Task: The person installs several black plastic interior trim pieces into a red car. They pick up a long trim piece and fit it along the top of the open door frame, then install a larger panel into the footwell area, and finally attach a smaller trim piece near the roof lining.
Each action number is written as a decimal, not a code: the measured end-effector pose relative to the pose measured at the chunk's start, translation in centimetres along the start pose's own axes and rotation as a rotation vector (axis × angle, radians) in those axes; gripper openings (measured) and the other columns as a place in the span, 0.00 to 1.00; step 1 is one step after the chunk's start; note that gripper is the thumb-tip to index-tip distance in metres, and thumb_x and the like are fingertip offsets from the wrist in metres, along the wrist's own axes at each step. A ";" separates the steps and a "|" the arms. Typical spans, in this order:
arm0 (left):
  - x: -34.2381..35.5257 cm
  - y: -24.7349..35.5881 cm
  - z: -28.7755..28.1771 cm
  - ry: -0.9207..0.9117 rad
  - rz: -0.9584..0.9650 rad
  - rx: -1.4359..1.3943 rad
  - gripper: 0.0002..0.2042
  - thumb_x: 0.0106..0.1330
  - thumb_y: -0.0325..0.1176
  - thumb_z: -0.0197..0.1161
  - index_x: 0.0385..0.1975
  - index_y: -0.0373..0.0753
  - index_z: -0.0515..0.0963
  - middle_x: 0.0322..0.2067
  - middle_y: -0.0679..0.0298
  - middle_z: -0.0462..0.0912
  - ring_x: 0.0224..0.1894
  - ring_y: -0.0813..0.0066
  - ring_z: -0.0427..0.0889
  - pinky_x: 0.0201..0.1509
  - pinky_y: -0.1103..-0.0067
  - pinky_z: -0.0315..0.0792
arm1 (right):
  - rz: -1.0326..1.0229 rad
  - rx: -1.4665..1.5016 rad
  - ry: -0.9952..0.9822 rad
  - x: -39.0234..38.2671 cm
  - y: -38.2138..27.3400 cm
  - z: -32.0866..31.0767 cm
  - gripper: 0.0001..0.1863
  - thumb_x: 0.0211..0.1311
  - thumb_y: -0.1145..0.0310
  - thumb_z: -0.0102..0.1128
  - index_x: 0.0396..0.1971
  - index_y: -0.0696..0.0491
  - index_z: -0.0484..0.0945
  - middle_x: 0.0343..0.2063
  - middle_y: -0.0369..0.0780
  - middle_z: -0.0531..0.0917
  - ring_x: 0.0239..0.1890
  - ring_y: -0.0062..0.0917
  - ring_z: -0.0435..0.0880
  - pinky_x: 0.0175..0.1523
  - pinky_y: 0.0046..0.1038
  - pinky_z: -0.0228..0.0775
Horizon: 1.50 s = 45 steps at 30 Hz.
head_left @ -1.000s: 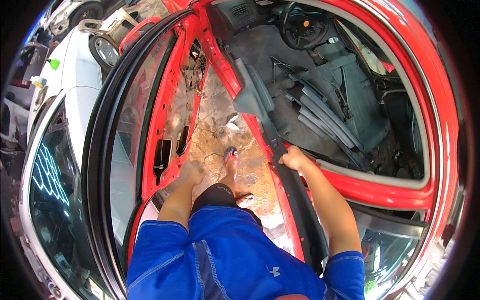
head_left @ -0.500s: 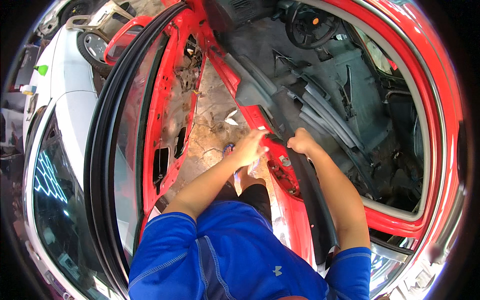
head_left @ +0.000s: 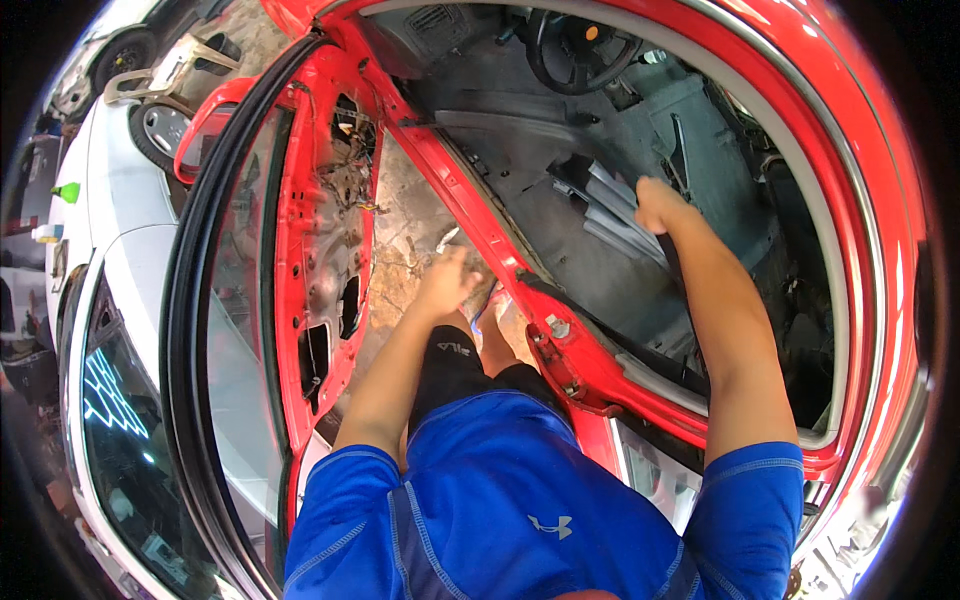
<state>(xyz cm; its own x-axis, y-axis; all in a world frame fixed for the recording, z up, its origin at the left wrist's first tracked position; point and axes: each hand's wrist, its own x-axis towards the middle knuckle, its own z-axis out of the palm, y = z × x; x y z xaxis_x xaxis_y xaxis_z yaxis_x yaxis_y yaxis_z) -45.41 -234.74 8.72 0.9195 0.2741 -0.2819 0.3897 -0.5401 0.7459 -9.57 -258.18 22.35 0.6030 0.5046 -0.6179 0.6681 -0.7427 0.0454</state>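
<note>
From where I'm standing, a person in a blue shirt (head_left: pixel 480 490) and black shorts (head_left: pixel 447 375) is bending between the open door (head_left: pixel 296 225) and the body of a red car. The right hand (head_left: pixel 662 205) is reaching over the red sill (head_left: pixel 465 195) into the cabin, its fingers curling tightly around what seems to be a dark trim strip (head_left: pixel 673 256). That strip is showing just below the fist, on the right of the scene, while the forearm is hiding the rest, so I cannot tell how far it is running. Pale grey strips (head_left: pixel 620 215) are lying beside the fist, slightly to its left, and a blurred grey piece (head_left: pixel 515 112) is stretching across the far left of the cabin. Farther off, the steering wheel (head_left: pixel 575 60) is sitting at the far side.

The left hand (head_left: pixel 445 285) is hanging over the ground between door and sill, released, its fingers loosely bent and grasping nothing. On the left, the door is exposing openings and loose wires (head_left: pixel 350 150); beyond it, a white car (head_left: pixel 140 260) is standing close, with a plastic chair (head_left: pixel 185 65) leaning about far left
</note>
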 end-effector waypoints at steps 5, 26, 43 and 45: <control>-2.7 -5.9 0.7 0.084 -0.113 -0.015 0.27 0.66 0.40 0.68 0.62 0.34 0.72 0.56 0.41 0.78 0.57 0.42 0.81 0.59 0.58 0.76 | -0.004 -0.132 0.028 3.1 0.4 -5.1 0.14 0.53 0.77 0.69 0.41 0.64 0.84 0.46 0.60 0.86 0.53 0.51 0.86 0.55 0.45 0.80; -3.5 -10.4 -4.4 0.041 -0.306 0.044 0.26 0.65 0.39 0.70 0.61 0.36 0.74 0.59 0.42 0.77 0.61 0.40 0.77 0.67 0.59 0.71 | 0.150 -0.129 0.101 -5.9 15.2 -4.7 0.26 0.52 0.83 0.60 0.54 0.55 0.75 0.47 0.53 0.85 0.54 0.53 0.82 0.57 0.50 0.75; 3.2 -11.8 2.5 -0.070 -0.302 0.153 0.52 0.54 0.40 0.79 0.78 0.45 0.52 0.66 0.43 0.73 0.64 0.43 0.77 0.69 0.48 0.66 | -0.065 0.036 -0.179 -3.1 13.8 1.4 0.25 0.43 0.82 0.64 0.48 0.54 0.80 0.41 0.51 0.88 0.48 0.54 0.84 0.50 0.48 0.74; 3.2 -12.7 2.4 -0.108 -0.334 0.084 0.50 0.56 0.42 0.77 0.78 0.46 0.52 0.67 0.44 0.72 0.61 0.44 0.81 0.67 0.48 0.68 | -0.036 0.070 -0.268 -2.6 13.5 2.2 0.24 0.44 0.81 0.65 0.46 0.54 0.81 0.39 0.52 0.88 0.46 0.53 0.86 0.49 0.46 0.74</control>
<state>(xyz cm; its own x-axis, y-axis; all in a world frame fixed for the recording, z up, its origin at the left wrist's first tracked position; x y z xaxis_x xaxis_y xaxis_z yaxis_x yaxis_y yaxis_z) -47.25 -228.93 -3.09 0.7391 0.3636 -0.5671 0.6685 -0.4996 0.5509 -3.09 -270.45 22.87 0.4360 0.4041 -0.8041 0.6497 -0.7596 -0.0294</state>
